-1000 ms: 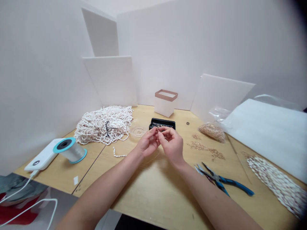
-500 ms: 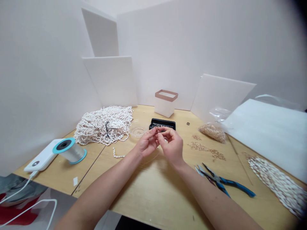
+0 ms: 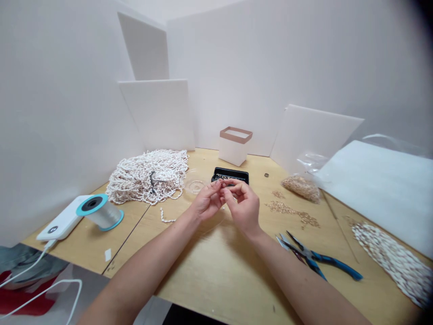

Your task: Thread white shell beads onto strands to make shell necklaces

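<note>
My left hand (image 3: 209, 201) and my right hand (image 3: 242, 205) meet fingertip to fingertip over the middle of the table. Both are closed in a pinch; whatever lies between the fingers is too small to make out. Just beyond them stands a black tray (image 3: 231, 172) with small shiny pieces in it, partly covered by my fingers. A clear round dish (image 3: 194, 186) sits to the left of the tray. Left of my wrist lies a short strand of white beads (image 3: 166, 219). Faint clear line seems to curve below my hands.
A big bundle of white bead strands (image 3: 145, 176), a spool of clear line (image 3: 101, 212) and a white power bank (image 3: 64, 219) lie left. To the right are pliers (image 3: 318, 257), scattered gold pieces (image 3: 291, 211), a bag (image 3: 301, 187) and braided white strands (image 3: 392, 262). A box (image 3: 234, 146) stands behind.
My hands stay pinched together in nearly the same pose. The whole view has shifted very slightly; nothing on the table has visibly moved.
</note>
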Motion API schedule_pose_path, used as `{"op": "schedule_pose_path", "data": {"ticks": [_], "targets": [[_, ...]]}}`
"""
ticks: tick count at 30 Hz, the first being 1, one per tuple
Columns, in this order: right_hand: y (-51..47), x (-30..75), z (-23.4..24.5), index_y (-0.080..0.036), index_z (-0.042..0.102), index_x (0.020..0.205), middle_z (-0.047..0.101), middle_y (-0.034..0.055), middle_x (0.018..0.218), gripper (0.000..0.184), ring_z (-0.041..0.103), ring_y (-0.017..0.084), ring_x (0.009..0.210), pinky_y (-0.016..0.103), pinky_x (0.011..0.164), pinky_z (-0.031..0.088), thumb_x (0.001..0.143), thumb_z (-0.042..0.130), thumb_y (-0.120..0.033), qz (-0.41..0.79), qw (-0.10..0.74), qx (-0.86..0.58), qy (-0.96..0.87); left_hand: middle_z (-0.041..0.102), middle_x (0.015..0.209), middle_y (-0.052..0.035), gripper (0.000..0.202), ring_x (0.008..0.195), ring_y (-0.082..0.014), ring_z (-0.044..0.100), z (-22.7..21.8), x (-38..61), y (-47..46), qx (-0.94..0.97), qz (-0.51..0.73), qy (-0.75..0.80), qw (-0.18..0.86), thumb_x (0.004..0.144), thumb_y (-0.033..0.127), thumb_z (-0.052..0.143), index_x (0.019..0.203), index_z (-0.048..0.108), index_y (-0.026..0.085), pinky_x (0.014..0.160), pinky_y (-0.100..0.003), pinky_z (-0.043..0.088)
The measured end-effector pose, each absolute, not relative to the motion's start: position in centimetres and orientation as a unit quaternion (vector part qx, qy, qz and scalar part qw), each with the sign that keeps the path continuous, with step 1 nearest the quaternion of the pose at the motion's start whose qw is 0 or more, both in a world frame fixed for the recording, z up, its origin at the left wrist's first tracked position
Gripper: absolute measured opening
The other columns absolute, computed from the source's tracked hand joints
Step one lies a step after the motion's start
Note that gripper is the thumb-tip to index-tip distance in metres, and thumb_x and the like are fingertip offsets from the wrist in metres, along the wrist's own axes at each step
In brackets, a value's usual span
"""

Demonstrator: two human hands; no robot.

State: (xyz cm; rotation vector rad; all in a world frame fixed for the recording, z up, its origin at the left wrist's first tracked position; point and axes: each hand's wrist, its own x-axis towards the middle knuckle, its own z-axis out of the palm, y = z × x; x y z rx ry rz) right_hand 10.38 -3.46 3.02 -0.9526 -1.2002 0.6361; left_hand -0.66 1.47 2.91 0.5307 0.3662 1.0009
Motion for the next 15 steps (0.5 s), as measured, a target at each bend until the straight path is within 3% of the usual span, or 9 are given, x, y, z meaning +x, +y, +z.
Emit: {"op": "schedule_pose_path", "data": {"ticks": [15], "targets": [[-3.43,10.16,2.97,-0.02,0.061,0.078,0.066,0.0103,0.11,0.008,0.067,0.024,0.098,0.039,0.079,0.058,0.083,0.066,-0.025,0.288,0.692,-0.397,-0.53,0.065,0.078,-0.001,0.026,0.068,-0.0096,0.061,2.65,-1.11,1.98,0.303,0.468,0.176,0.811,0.067,0.025,0.083,0.084,0.068,0.013,0.068,-0.024,0.048]]}}
